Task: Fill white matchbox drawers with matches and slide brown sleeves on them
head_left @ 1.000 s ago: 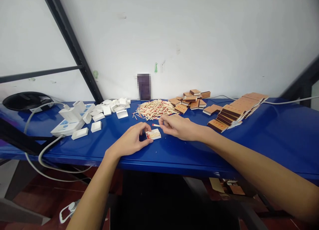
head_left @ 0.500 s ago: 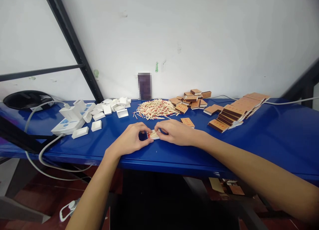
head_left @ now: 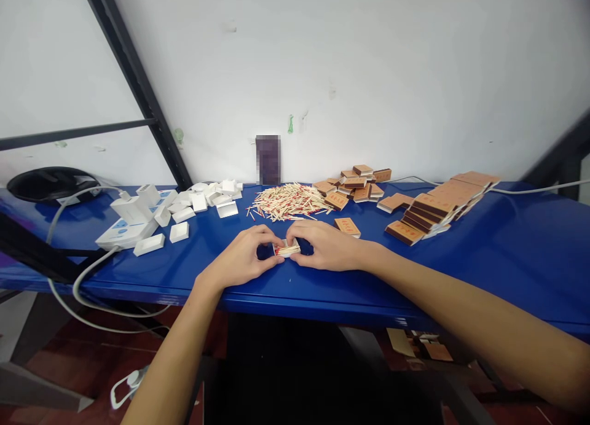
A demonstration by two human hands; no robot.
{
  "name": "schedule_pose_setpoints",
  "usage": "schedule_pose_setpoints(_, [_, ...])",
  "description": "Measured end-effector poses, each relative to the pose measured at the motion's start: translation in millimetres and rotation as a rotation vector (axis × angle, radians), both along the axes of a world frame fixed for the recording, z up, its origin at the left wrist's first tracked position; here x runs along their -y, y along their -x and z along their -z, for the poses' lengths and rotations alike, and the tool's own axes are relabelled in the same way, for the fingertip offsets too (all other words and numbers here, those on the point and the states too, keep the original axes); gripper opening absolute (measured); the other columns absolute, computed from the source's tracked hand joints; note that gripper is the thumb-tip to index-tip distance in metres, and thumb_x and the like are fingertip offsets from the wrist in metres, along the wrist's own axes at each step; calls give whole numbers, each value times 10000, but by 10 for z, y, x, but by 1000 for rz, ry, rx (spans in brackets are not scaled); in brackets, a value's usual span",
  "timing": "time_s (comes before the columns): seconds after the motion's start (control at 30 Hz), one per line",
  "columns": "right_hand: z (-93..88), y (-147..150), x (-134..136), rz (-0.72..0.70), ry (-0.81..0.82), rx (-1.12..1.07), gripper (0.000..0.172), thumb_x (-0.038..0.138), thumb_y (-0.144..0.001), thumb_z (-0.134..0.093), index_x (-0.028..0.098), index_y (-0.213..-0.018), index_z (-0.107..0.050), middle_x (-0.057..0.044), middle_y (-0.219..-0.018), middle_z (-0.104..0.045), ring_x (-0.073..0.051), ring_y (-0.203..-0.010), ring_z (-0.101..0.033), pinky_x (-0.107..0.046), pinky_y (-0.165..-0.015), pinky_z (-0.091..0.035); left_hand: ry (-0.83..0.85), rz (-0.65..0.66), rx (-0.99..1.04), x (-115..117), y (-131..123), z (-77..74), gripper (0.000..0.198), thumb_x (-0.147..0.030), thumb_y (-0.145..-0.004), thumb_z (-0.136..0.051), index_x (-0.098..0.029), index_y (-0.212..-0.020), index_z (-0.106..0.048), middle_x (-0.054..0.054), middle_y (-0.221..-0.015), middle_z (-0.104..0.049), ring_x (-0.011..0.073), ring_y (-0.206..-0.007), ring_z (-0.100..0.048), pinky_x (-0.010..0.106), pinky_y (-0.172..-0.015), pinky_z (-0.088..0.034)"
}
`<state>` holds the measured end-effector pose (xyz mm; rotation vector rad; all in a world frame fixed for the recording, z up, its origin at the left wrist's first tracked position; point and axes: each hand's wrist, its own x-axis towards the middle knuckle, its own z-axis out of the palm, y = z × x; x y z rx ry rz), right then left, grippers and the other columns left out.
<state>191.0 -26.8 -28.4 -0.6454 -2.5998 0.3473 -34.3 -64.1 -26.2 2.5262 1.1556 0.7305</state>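
Note:
A small white tray [head_left: 287,249] with red-tipped matches in it rests on the blue table [head_left: 295,288] near its front edge. My left hand [head_left: 251,253] grips the tray's left end between thumb and fingers. On the right end, the thumb and fingertips of my right hand [head_left: 318,245] hold the tray's long sides. Fingertips cover parts of its rim. Behind the hands lies a heap of loose matches [head_left: 292,202]. One orange matchbox [head_left: 347,227] lies just beyond my right hand.
White empty trays [head_left: 198,202] are scattered at the left, near a power strip [head_left: 124,230] with cables. Matchboxes [head_left: 362,182] are piled behind on the right, and stacked ones [head_left: 431,210] stand farther right. A dark upright object [head_left: 268,159] leans on the wall.
The fingers of my right hand have spread from a near pinch to hold the tray's two long sides, so more of the matches shows. My left hand has hardly moved.

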Motion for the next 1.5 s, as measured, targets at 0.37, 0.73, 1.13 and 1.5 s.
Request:
schedule_pose_setpoints(0.37, [31,-22,-68,72,-18,-14,168,225,-830,-636,177,-973,-562,-51,-942,-646,-181,-831,-573,-294,-741,-398,-80,-53,25,42,-1,-49,421,-343,-866,-663,-254,-1269,-576,57,-1166,-567,210,-1020,-577,374,-932,-488])
schedule_pose_setpoints(0.73, [-14,-58,-70,87,-77,54,108,240,-838,-637,179,-863,-552,-44,-851,-629,-171,-760,-533,-283,-693,-362,-76,-50,-13,20,13,-18,350,-304,-874,-606,-239,-1218,-610,69,-1189,-566,236,-1100,-571,427,-1021,-459])
schedule_pose_setpoints(1.13, [59,-20,-77,-14,-169,5,94,220,-880,-624,163,-900,-695,-107,-949,-713,-226,-874,-646,-361,-789,-475,-81,-41,-53,-8,13,-1,225,-311,-877,-599,-206,-1058,-681,65,-1063,-661,232,-1011,-601,398,-924,-488])
schedule_pose_setpoints(1.5, [124,-23,-125,-35,-155,-49,143,235,-909,-616,188,-997,-718,-104,-1096,-710,-223,-999,-649,-377,-876,-496,-81,-44,-22,-12,18,-1,158,-315,-882,-612,-207,-971,-685,50,-1024,-690,212,-957,-626,380,-891,-493])
